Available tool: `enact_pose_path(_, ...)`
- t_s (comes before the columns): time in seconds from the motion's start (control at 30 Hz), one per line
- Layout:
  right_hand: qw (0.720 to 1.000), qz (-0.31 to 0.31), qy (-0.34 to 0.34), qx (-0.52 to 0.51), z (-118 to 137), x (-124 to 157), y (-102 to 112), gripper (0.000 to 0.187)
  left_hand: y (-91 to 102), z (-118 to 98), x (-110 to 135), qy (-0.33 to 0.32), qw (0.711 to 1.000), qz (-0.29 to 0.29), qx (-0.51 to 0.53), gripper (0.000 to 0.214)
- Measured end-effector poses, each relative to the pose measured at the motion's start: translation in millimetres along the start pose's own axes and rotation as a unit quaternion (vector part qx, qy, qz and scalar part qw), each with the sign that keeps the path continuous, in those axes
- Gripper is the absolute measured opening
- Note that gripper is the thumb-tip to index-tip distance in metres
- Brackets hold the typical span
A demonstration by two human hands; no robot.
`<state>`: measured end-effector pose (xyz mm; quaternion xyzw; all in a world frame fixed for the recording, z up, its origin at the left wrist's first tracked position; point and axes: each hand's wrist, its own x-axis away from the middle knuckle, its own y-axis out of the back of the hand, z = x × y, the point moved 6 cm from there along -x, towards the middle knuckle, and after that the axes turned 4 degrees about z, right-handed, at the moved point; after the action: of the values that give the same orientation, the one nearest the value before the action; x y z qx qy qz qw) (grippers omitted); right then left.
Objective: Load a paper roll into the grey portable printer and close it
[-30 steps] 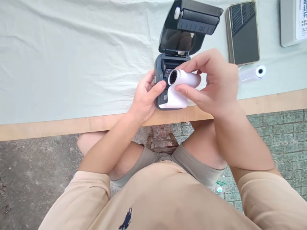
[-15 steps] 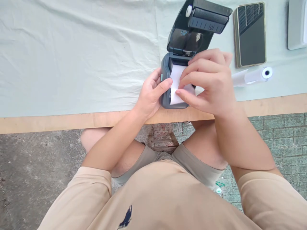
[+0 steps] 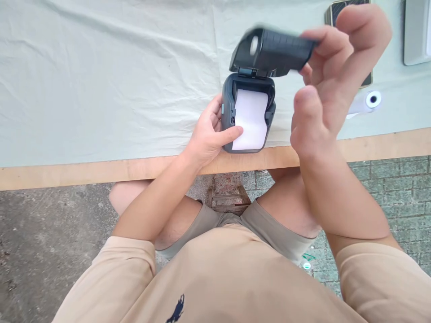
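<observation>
A small dark grey printer (image 3: 228, 94) sits near the table's front edge. White paper (image 3: 249, 119) lies in its open bay, the loose end hanging over the front. My left hand (image 3: 210, 134) grips the printer's left side, thumb resting on the front corner beside the paper. My right hand (image 3: 332, 76) is raised above the table, its fingertips touching the right end of the hinged lid (image 3: 269, 51), which is blurred and partly lowered. The thumb is apart from the fingers.
Pale green cloth (image 3: 101, 80) covers the wooden table (image 3: 67, 175). A phone (image 3: 336, 11) lies behind my right hand, a spare paper roll (image 3: 368, 101) to its right, and a grey device (image 3: 417, 31) at the far right edge. My knees are under the table.
The paper roll went from my right hand into the printer bay. My right hand then let go, rose and reached the lid, which has swung down from fully upright.
</observation>
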<state>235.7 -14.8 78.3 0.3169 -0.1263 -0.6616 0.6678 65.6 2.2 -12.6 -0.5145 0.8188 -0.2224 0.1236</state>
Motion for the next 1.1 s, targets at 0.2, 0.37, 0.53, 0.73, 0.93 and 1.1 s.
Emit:
enact_pose_path(0.2,0.996,0.023,0.001,-0.091,-16,-4,-11,0.049,1.9,1,-1,0.009,1.000,-0.003,0.002,0.079)
enact_pose_path(0.37,0.970,0.158,-0.076,-0.171,-36,0,-33,0.084,-2.8,-2,1,0.002,1.000,0.010,0.010,0.079)
enact_pose_path(0.53,0.953,0.167,-0.089,-0.235,-40,0,-37,0.096,-4.4,-4,3,-0.001,1.000,-0.025,0.004,0.064)
enact_pose_path(0.73,0.956,0.152,-0.089,-0.234,-34,0,-36,0.101,-3.7,-5,2,-0.005,0.999,-0.035,-0.003,0.067)
enact_pose_path(0.93,0.972,0.152,-0.075,-0.164,-37,2,-30,0.088,-4.3,-7,2,-0.005,0.999,-0.052,0.002,0.058)
enact_pose_path(1.1,0.970,0.161,-0.068,-0.171,-42,5,-29,0.087,1.8,-3,1,-0.015,0.997,-0.069,-0.008,0.051)
